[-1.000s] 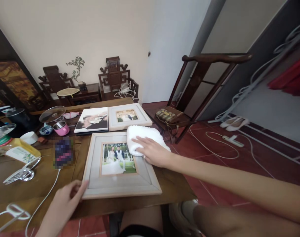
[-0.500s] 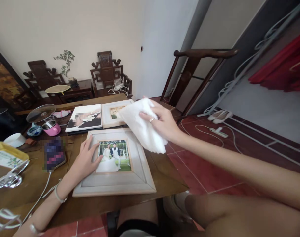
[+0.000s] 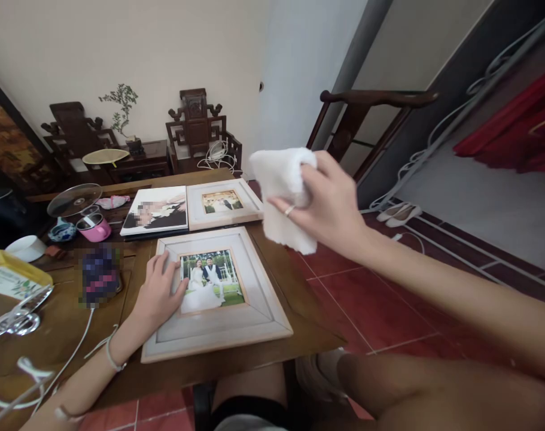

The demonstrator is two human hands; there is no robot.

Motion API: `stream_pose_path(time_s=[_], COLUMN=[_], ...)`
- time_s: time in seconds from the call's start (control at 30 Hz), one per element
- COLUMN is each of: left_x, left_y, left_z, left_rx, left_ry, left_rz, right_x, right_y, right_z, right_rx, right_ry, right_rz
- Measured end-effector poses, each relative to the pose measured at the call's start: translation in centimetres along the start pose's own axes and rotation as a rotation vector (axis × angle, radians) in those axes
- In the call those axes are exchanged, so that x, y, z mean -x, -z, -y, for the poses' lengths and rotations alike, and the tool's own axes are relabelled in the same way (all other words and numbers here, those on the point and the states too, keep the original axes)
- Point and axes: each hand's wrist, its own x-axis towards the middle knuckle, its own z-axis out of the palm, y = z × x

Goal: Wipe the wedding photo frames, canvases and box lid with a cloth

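Note:
A large pale wooden photo frame with a wedding picture lies flat on the brown table in front of me. My left hand rests flat on the frame's left side, fingers spread, touching the picture's edge. My right hand is raised above the table's right edge, off the frame, fingers closed on a bunched white cloth that hangs from them.
Behind the big frame lie a smaller pale frame and a photo canvas. To the left are a phone with a white cable, a pink pot, a yellow tray and scissors. A dark wooden chair stands right.
My right hand lifted the white cloth off the frame's upper right corner and up to the right. My left hand moved from the frame's lower left corner onto its left side.

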Motion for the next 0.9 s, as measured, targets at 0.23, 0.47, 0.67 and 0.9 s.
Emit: stream_pose_path(time_s=[0.23, 0.47, 0.67, 0.9], left_x=[0.5, 0.7, 0.8, 1.2], left_y=[0.1, -0.4, -1.1, -0.6], left_z=[1.7, 2.5, 2.9, 2.5], left_rx=[0.107, 0.133, 0.188, 0.218], left_ry=[0.007, -0.082, -0.066, -0.046], left_rz=[-0.035, 0.098, 0.046, 0.026], right_x=[3.7, 5.9, 5.6, 3.7], right_y=[-5.7, -9.8, -9.7, -8.8], right_z=[1.1, 0.8, 0.6, 0.9], right_rx=[0.188, 0.103, 0.118, 0.169], right_ry=[0.524, 0.413, 0.404, 0.432], right_rz=[0.694, 0.757, 0.712, 0.682])
